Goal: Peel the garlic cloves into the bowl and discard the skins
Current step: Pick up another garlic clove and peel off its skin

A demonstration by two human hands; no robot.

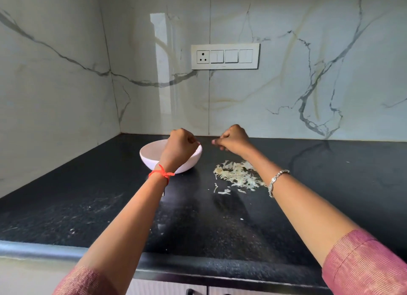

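A white bowl [152, 156] sits on the black counter near the back corner; its inside is mostly hidden by my left hand [179, 147]. That hand hovers over the bowl with curled fingers, pinching something small and pale at its fingertips, probably a garlic clove [197, 142]. My right hand [233, 139] is raised to the right of the bowl, fingers curled, thumb and fingertips pinched together; what it pinches cannot be made out. A pile of pale garlic skins [236, 174] lies on the counter below my right forearm.
The black stone counter [88, 206] runs to marble walls at the back and left. A switch plate with a socket [225, 56] is on the back wall. Small skin scraps [223, 191] lie in front of the pile. The counter's front edge [66, 250] is close to me.
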